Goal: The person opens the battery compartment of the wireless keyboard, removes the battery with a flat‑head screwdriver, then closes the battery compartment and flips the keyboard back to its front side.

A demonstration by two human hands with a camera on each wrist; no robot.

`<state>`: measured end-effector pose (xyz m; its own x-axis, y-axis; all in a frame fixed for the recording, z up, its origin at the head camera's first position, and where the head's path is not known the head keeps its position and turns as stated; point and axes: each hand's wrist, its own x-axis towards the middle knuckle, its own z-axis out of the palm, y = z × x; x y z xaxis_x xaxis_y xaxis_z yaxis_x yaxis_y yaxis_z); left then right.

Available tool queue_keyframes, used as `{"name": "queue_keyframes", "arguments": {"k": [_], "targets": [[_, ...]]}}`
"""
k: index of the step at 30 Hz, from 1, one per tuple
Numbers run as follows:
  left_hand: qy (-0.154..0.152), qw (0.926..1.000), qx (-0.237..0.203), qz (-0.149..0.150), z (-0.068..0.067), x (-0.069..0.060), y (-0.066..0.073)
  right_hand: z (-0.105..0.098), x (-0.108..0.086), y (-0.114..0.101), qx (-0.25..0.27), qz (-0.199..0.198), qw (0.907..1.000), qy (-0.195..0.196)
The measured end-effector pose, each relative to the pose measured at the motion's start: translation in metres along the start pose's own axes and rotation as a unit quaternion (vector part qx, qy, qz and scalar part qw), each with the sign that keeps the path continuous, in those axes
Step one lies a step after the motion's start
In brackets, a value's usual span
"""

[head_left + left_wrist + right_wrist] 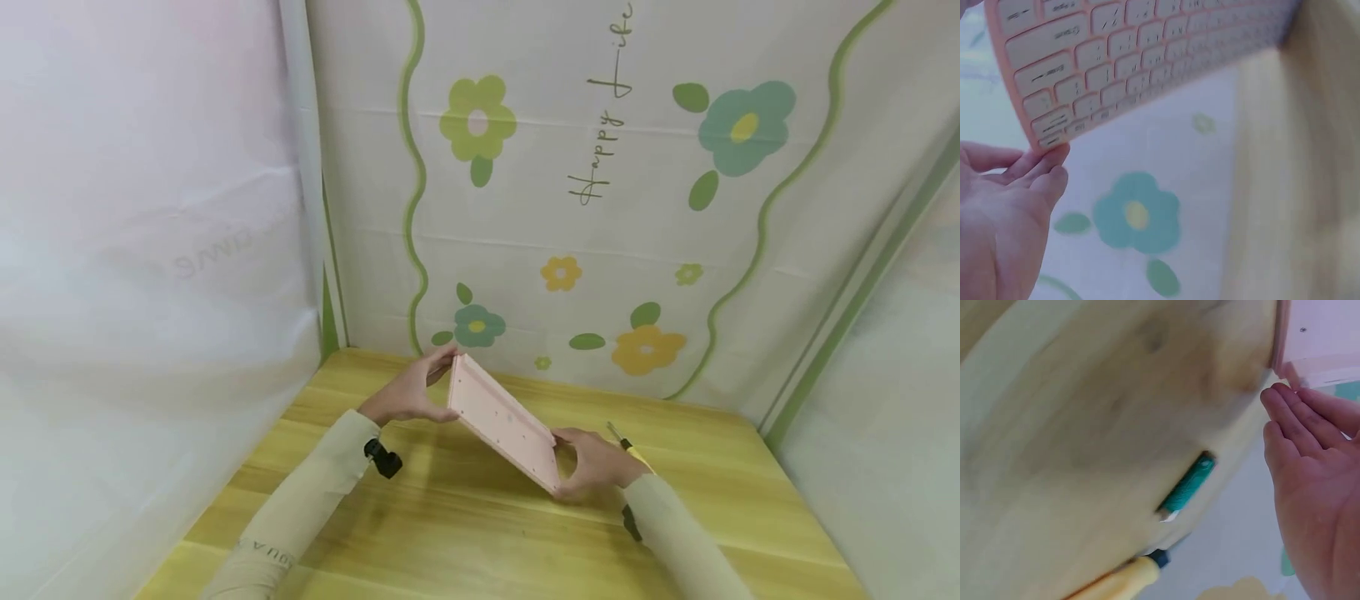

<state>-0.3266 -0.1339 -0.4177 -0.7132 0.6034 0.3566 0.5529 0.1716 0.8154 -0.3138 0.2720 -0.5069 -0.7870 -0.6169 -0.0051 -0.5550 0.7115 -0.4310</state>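
A pink keyboard is held tilted above the wooden table, its screw-dotted underside toward me. My left hand grips its left, higher end, with the thumb on the lower edge. At the right, lower end, my right hand grips it between fingers and thumb. White keys on the keyboard face away from me, as the left wrist view shows. Behind the right hand lies a screwdriver with a yellow handle. In the right wrist view, a small green cylinder, apparently a battery, lies near it.
The wooden table meets a white flower-printed curtain at its back edge. More pale sheeting hangs on the left and right sides. A small black device is strapped to each wrist.
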Motion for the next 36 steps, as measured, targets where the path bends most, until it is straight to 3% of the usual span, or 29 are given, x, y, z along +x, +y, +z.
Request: {"name": "queue_keyframes", "arguments": {"k": [6, 12, 17, 21, 26, 30, 36], "targets": [[0.028, 0.9988, 0.032, 0.025, 0.002, 0.028, 0.033, -0.024, 0.008, -0.017, 0.000, 0.011, 0.9999, -0.002], [0.028, 0.9963, 0.069, 0.042, 0.006, 0.055, 0.060, -0.082, 0.010, -0.044, -0.020, -0.003, 0.9987, 0.047], [0.012, 0.9964, 0.074, 0.039, 0.014, 0.072, 0.070, -0.131, 0.013, -0.074, -0.040, -0.031, 0.9948, 0.089], [0.011, 0.9970, 0.068, 0.035, 0.021, 0.081, 0.068, -0.160, 0.017, -0.099, -0.025, -0.045, 0.9940, 0.097], [0.005, 0.9973, 0.066, 0.031, 0.030, 0.087, 0.064, -0.180, 0.026, -0.124, -0.044, -0.047, 0.9929, 0.100], [-0.003, 0.9964, 0.071, 0.047, 0.043, 0.090, 0.055, -0.187, 0.033, -0.139, -0.049, -0.044, 0.9941, 0.086], [-0.022, 0.9971, 0.032, 0.066, 0.065, 0.087, 0.030, -0.184, 0.040, -0.145, -0.054, -0.048, 0.9950, 0.069]]}}
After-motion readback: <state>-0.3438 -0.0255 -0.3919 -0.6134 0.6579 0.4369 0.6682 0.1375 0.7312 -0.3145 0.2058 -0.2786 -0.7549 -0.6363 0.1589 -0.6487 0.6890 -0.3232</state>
